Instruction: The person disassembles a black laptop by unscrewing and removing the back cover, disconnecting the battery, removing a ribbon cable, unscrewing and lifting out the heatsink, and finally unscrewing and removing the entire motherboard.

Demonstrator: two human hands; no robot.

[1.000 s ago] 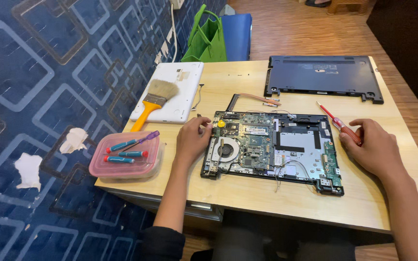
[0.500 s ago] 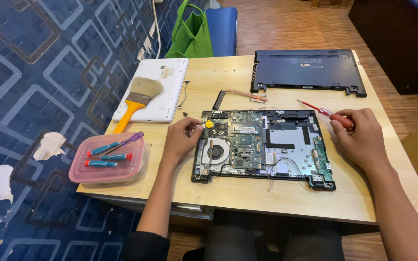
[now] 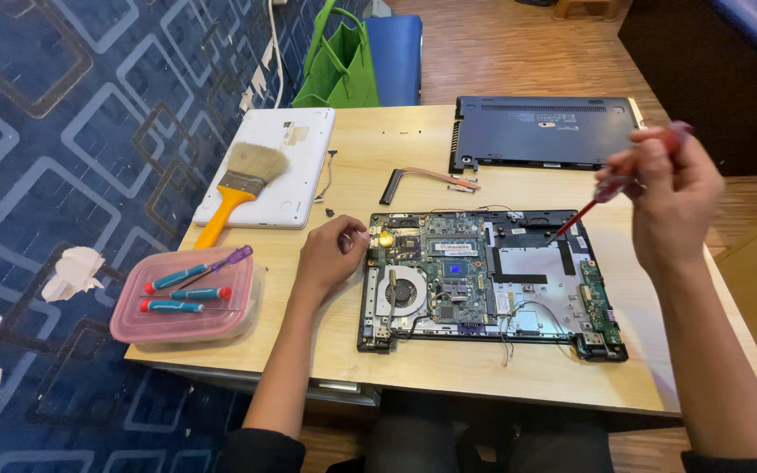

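While the opened laptop (image 3: 488, 282) lies flat on the pale wooden bench (image 3: 413, 368):
Left hand (image 3: 330, 257): loosely curled, empty, fingertips at the laptop's left edge beside the round fan.
Right hand (image 3: 672, 193): raised, closed around a thin red screwdriver (image 3: 590, 208), tip angled down over the silvery plate.
Board: green, densely textured.
Nearby: bristly brush (image 3: 237, 186) on a white lid (image 3: 269, 166); pink plastic tub (image 3: 187, 298); dark ribbed cover (image 3: 545, 131).
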